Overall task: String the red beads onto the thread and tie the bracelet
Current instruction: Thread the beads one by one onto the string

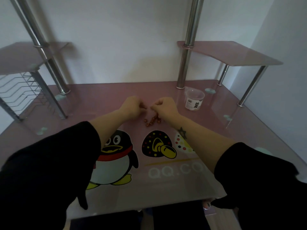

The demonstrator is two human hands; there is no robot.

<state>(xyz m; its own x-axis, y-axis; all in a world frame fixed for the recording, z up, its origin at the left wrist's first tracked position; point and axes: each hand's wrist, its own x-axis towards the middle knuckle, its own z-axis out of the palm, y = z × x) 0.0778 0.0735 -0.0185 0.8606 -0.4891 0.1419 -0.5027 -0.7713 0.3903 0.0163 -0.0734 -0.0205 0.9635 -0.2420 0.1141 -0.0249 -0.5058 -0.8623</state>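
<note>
Several small red beads [150, 122] lie on the pink glass table [103, 95], with a short strung run of beads [155, 116] hanging from under my right hand [163, 107]. My left hand [132, 105] is closed just to the left, its fingertips almost meeting those of the right hand above the beads. Both hands pinch at something too thin to see, presumably the thread. The thread itself does not show.
A clear plastic cup [194, 100] with a printed label stands at the right rear. Chrome shelf posts [182, 70] rise behind the hands, and a wire rack [25, 90] sits at the far left. Cartoon penguin prints [114, 156] cover the near table.
</note>
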